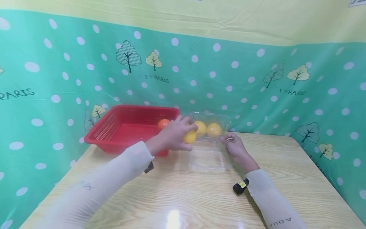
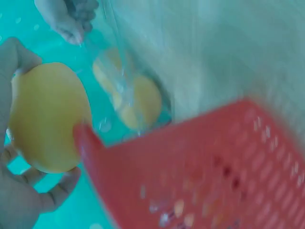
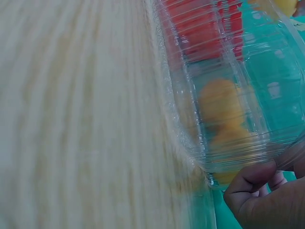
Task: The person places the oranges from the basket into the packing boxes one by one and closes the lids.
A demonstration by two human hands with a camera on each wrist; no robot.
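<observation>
In the head view my left hand (image 1: pixel 175 133) grips a yellow-orange fruit, likely an orange (image 1: pixel 190 137), in the air between the basket and the container. The left wrist view shows this orange (image 2: pixel 47 117) close up, with fingers curled round it. Two similar oranges (image 1: pixel 214 130) sit side by side in the far half of a clear plastic clamshell container (image 1: pixel 210 160), whose lid is folded open toward me. At the container's right side, my right hand (image 1: pixel 235 146) pinches its edge; the right wrist view shows thumb and fingers at a corner of the clear plastic (image 3: pixel 281 95).
A red perforated basket (image 1: pixel 98 136) stands at the left of the wooden table (image 1: pixel 171 190), its rim close to my left forearm. A red-orange round fruit (image 1: pixel 163 123) shows at the basket's right end. Behind hangs a green dotted curtain (image 1: pixel 211 74).
</observation>
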